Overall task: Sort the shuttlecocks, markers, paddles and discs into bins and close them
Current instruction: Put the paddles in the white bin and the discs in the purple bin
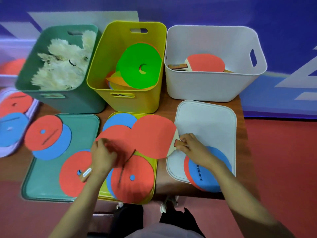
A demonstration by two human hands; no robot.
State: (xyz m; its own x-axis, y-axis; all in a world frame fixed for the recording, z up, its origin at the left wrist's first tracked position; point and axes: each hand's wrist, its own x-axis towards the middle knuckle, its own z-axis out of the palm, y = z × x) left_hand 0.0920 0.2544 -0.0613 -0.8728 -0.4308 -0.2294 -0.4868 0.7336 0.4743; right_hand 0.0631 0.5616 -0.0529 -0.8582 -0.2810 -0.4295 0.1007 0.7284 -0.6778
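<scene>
We have a red paddle [153, 135] in our right hand [193, 148]. Our fingers [183, 140] are pinching its short wooden handle, and the round red part sticks out to the left, over the yellow lid [155, 170]. We think the paddle is stiff and not heavy, so the handle is the best spot to hold. The flat red face looks smooth, and it may slip if we grab it there.

Our left hand [103, 157] is over a red disc [118, 143] on the yellow lid. It is blurry, so we cannot tell if the fingers are closed on the disc or only touching it. The discs look thin, light and bendy. We think it is best to lift one by its edge.

The white bin [214, 90] is at the back on the right, and one paddle is already in it. The yellow bin [127, 102] in the middle holds discs. The green bin [82, 102] on the left is full of white shuttlecocks [63, 66]. They look soft and easy to crush.

More red and blue discs lie on the green lid [51, 184], and a paddle lies on the white lid [209, 121]. No bin is closed yet.
</scene>
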